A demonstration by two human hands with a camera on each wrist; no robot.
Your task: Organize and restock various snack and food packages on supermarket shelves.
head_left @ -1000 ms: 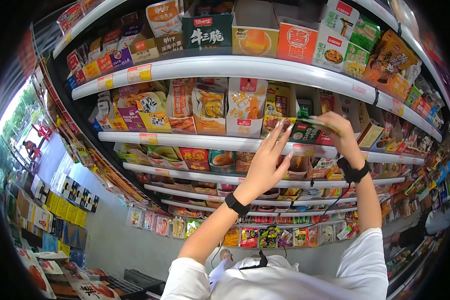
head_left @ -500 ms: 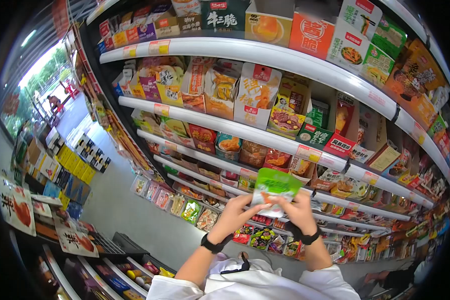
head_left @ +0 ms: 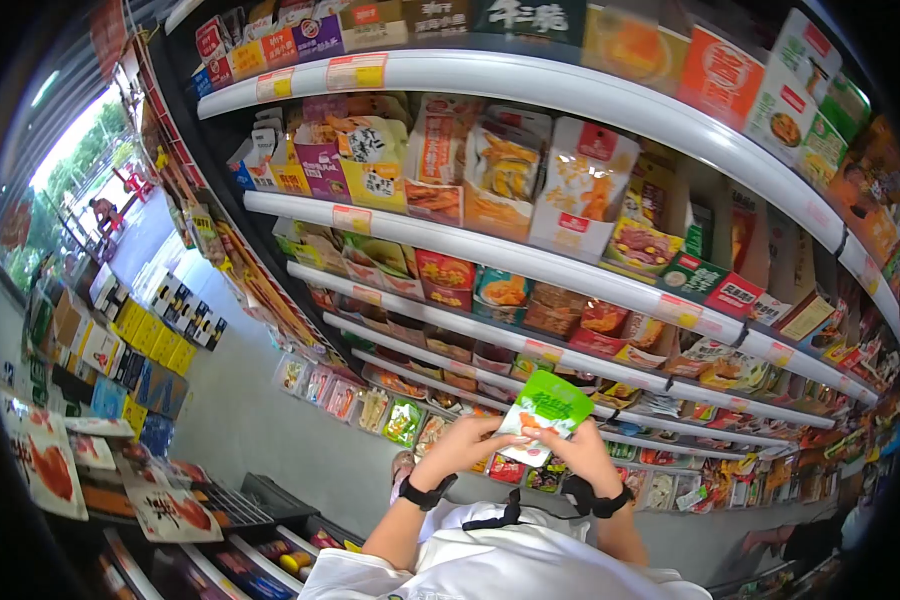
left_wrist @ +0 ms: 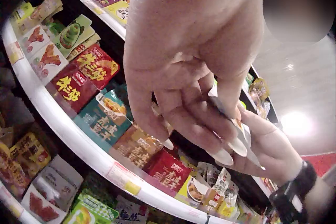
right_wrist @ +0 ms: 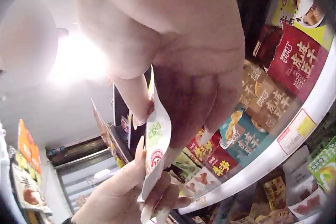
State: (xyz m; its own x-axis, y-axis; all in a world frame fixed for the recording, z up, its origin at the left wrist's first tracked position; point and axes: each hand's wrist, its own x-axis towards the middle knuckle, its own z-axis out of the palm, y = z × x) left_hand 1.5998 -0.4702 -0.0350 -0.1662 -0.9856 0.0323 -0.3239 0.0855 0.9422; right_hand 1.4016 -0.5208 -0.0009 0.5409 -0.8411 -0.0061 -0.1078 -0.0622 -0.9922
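Observation:
A small green and white snack pouch (head_left: 552,403) is held in front of the body, below the shelf rows, its printed face turned up. My left hand (head_left: 460,447) pinches its lower left side between thumb and fingers. My right hand (head_left: 580,456) grips the lower right side, thumb on the front. Seen edge-on in the right wrist view, the pouch (right_wrist: 159,134) bends slightly between the two hands. In the left wrist view the fingers hide most of it. Both wrists wear black bands.
Curved white-edged shelves (head_left: 450,225) packed with boxed and bagged snacks rise ahead. Plastic bins of snacks (head_left: 372,410) line the floor. Stacked cartons (head_left: 155,335) stand at left, with a rack of large packets (head_left: 165,500) at lower left. A seated person (head_left: 105,212) is outside.
The right hand has brought the pouch down from the middle shelf, and the left hand has come from the shelf front to hold it too. The pouch now sits lower, nearer the body.

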